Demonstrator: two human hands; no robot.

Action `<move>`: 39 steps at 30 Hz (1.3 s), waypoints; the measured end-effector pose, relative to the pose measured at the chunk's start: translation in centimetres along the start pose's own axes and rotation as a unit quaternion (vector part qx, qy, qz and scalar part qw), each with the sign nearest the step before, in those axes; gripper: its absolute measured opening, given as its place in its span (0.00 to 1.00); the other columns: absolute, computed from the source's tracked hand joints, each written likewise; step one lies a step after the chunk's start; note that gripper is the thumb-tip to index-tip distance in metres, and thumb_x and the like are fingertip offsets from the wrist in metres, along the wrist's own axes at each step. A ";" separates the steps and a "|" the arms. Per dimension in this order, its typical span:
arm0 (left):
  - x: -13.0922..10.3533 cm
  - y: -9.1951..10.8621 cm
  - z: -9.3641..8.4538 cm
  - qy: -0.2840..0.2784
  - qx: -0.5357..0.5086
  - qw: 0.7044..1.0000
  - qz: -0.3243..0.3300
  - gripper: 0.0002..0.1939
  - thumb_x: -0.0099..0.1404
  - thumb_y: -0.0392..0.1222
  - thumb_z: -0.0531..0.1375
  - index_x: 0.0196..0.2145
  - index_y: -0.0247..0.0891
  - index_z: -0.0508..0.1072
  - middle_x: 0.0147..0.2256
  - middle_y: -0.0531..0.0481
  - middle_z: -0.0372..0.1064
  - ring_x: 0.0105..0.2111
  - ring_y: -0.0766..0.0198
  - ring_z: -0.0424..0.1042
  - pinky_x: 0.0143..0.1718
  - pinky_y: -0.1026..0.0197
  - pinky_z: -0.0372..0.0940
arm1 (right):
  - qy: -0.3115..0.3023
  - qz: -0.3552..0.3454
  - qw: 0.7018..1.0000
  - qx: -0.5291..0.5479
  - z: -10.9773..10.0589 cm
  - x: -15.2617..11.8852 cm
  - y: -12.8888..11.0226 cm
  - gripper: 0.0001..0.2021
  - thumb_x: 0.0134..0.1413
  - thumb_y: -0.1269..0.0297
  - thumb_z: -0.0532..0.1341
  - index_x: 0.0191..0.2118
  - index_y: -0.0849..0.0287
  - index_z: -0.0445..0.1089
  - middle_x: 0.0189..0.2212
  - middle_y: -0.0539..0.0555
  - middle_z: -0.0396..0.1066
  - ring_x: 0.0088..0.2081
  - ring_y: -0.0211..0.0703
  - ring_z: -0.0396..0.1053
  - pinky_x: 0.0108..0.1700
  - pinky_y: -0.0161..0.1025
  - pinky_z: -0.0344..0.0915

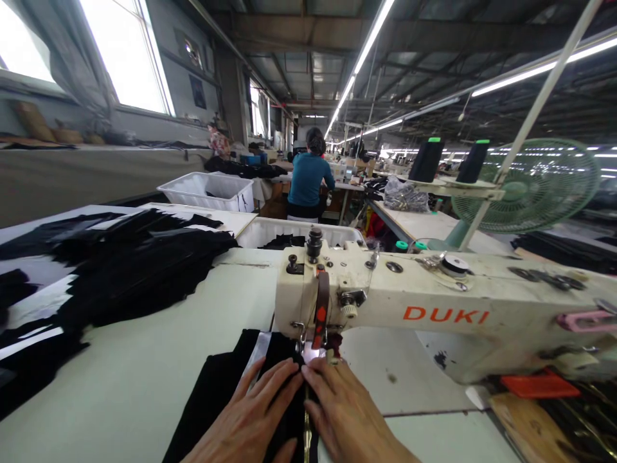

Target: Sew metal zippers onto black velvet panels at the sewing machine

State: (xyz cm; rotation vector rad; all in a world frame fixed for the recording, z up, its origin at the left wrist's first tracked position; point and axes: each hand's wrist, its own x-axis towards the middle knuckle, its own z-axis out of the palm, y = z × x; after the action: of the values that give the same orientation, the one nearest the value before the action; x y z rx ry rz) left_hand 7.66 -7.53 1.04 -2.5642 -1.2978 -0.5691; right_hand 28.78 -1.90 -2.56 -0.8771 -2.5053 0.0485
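Note:
Black fabric with a light grey strip lies under the needle area of a cream sewing machine. My left hand rests flat on the fabric, its fingers spread and pointing at the presser foot. Close to the needle, my right hand lies along the fabric's right edge with fingers bent and fingertips pressing down. A gold-coloured zipper-like strip runs between the two hands.
Black fabric pieces are heaped on the left of the table. Behind the machine stand white bins, thread cones and a green fan. A person in a teal top sits farther back. A red tray is at right.

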 end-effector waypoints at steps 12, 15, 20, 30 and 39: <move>0.6 -0.8 -0.2 0.002 -0.034 0.999 -0.007 0.31 0.59 0.37 0.60 0.61 0.37 0.66 0.58 0.43 0.69 0.58 0.49 0.68 0.65 0.47 0.55 | -0.013 0.014 0.999 -0.044 1.3 0.9 0.3 0.27 0.56 0.75 0.62 0.62 0.64 0.63 0.57 0.62 0.67 0.54 0.61 0.69 0.54 0.55 0.72; 0.7 -0.9 0.0 0.005 -0.043 0.999 -0.010 0.32 0.59 0.36 0.60 0.62 0.39 0.64 0.58 0.44 0.69 0.58 0.50 0.68 0.66 0.47 0.53 | -0.018 0.012 0.999 -0.047 1.5 0.8 0.5 0.27 0.56 0.74 0.62 0.62 0.64 0.63 0.58 0.62 0.67 0.54 0.61 0.69 0.52 0.54 0.73; 0.8 -1.3 0.3 0.013 -0.030 0.999 -0.005 0.32 0.59 0.36 0.60 0.62 0.36 0.64 0.58 0.42 0.69 0.59 0.49 0.67 0.65 0.45 0.52 | -0.002 0.023 0.999 -0.041 1.4 1.2 0.6 0.25 0.57 0.75 0.63 0.60 0.63 0.65 0.55 0.62 0.69 0.52 0.60 0.71 0.51 0.53 0.74; 0.3 -1.7 0.1 0.006 -0.053 0.999 0.007 0.35 0.60 0.37 0.60 0.65 0.38 0.61 0.61 0.43 0.64 0.61 0.49 0.64 0.64 0.46 0.55 | 0.039 0.022 0.999 -0.016 0.7 0.7 0.4 0.22 0.57 0.72 0.67 0.57 0.57 0.69 0.51 0.57 0.73 0.51 0.53 0.72 0.51 0.47 0.74; 0.5 -1.7 0.4 -0.002 -0.028 0.999 0.017 0.35 0.60 0.37 0.60 0.64 0.33 0.60 0.60 0.39 0.65 0.61 0.49 0.64 0.64 0.46 0.56 | 0.022 0.000 1.000 0.004 0.3 1.1 0.9 0.20 0.59 0.75 0.63 0.56 0.58 0.68 0.51 0.57 0.73 0.50 0.54 0.72 0.53 0.49 0.72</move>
State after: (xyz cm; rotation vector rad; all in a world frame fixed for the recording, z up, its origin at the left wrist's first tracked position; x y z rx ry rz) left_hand 6.68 -6.01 0.92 -2.6280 -1.2550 -0.6009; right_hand 28.42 -0.53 -2.52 -0.8669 -2.4624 0.0381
